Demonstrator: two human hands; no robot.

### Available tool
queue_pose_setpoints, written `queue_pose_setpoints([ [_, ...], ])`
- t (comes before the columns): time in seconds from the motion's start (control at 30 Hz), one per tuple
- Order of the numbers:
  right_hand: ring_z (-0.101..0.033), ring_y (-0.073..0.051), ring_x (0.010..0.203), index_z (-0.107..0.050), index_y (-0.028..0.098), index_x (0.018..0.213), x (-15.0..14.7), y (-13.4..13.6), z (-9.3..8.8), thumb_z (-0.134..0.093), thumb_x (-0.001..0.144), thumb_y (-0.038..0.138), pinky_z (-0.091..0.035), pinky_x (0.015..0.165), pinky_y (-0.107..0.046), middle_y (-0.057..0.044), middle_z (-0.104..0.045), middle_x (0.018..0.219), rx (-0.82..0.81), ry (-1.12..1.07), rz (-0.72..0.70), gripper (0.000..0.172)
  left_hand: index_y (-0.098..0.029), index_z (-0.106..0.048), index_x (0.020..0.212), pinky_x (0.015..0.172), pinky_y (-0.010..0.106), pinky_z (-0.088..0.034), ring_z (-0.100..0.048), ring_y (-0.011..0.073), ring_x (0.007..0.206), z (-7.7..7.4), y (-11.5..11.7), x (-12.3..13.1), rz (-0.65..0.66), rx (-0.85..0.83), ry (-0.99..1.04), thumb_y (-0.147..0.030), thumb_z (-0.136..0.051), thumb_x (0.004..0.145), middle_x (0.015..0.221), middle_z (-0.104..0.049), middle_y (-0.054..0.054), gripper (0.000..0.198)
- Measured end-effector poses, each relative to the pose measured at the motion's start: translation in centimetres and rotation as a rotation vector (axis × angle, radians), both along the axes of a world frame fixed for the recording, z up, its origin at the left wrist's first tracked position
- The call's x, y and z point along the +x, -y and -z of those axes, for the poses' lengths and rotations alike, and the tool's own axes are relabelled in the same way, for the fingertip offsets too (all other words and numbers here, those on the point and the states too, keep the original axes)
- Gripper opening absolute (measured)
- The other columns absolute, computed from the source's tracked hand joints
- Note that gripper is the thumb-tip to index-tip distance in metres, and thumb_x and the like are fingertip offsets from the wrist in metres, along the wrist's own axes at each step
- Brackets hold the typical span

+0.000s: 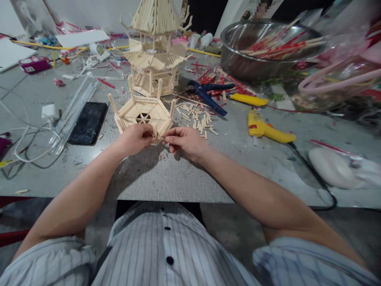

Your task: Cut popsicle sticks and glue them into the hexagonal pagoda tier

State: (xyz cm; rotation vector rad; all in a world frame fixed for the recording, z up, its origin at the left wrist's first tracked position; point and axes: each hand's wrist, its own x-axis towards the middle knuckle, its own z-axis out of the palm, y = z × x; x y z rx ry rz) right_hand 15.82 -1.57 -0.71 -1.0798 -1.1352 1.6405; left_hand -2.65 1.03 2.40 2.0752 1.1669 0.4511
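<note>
A hexagonal wooden stick base (141,109) with short upright posts lies in front of me, and both hands are at its near edge. My left hand (137,139) is closed at the near post, thumb and finger pinching that short upright stick. Just right of it, my right hand (189,143) has thumb and forefinger pinched by the near right rim; anything between them is too small to make out. Behind the base stands a tiered wooden pagoda (153,59). Short cut sticks (198,117) are scattered right of the base.
A black phone (88,123) lies at left. To the right are blue pliers (206,95), a yellow-handled cutter (249,99) and a yellow glue gun (269,129) with a black cord. A steel bowl (238,65) holding red-wrapped sticks stands at back right. White cables (22,131) curl at far left.
</note>
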Motion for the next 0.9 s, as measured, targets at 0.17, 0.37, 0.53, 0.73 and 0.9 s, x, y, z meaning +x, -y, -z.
queue_pose_setpoints([
  [0.17, -0.051, -0.006, 0.037, -0.062, 0.013, 0.074, -0.22, 0.03, -0.18, -0.066, 0.064, 0.013, -0.041, 0.033, -0.017, 0.002, -0.062, 0.059, -0.016, -0.006, 0.012, 0.01, -0.013, -0.062, 0.077, 0.056, 0.022, -0.037, -0.051, 0.0091, 0.058, 0.24, -0.13, -0.12, 0.004, 0.007, -0.011, -0.019, -0.056, 0.075, 0.065, -0.061, 0.001, 0.009],
  [0.37, -0.051, -0.005, 0.037, -0.063, 0.013, 0.074, -0.34, 0.09, -0.25, -0.065, 0.065, 0.013, -0.041, 0.034, -0.017, 0.002, -0.063, 0.06, -0.02, -0.011, 0.009, 0.01, -0.013, -0.063, 0.079, 0.056, 0.023, -0.037, -0.051, 0.0095, 0.059, 0.36, -0.14, -0.17, 0.012, 0.005, -0.015, -0.02, -0.056, 0.076, 0.067, -0.062, 0.002, 0.01],
  [0.53, -0.05, -0.005, 0.037, -0.063, 0.013, 0.073, -0.44, 0.06, -0.35, -0.065, 0.065, 0.012, -0.041, 0.034, -0.017, 0.002, -0.063, 0.059, -0.03, -0.014, 0.018, 0.008, -0.013, -0.064, 0.079, 0.057, 0.023, -0.038, -0.052, 0.01, 0.061, -0.05, 0.13, 0.03, -0.003, 0.015, -0.024, -0.019, -0.056, 0.076, 0.068, -0.062, 0.002, 0.011],
  [0.73, -0.05, -0.006, 0.038, -0.064, 0.014, 0.072, -0.36, 0.0, -0.3, -0.067, 0.065, 0.015, -0.041, 0.034, -0.017, 0.002, -0.062, 0.057, -0.027, -0.016, 0.004, 0.009, -0.013, -0.064, 0.078, 0.058, 0.023, -0.038, -0.052, 0.0102, 0.06, -0.19, 0.1, -0.01, 0.001, 0.018, -0.039, -0.02, -0.056, 0.075, 0.067, -0.062, 0.002, 0.01],
  [0.9, -0.051, -0.005, 0.038, -0.064, 0.014, 0.072, -0.37, -0.05, -0.24, -0.069, 0.063, 0.017, -0.041, 0.033, -0.017, 0.003, -0.061, 0.056, -0.021, -0.03, 0.009, 0.01, -0.013, -0.064, 0.079, 0.058, 0.023, -0.038, -0.053, 0.0104, 0.06, -0.22, 0.07, -0.06, 0.019, 0.022, -0.042, -0.021, -0.055, 0.076, 0.067, -0.062, 0.002, 0.011],
])
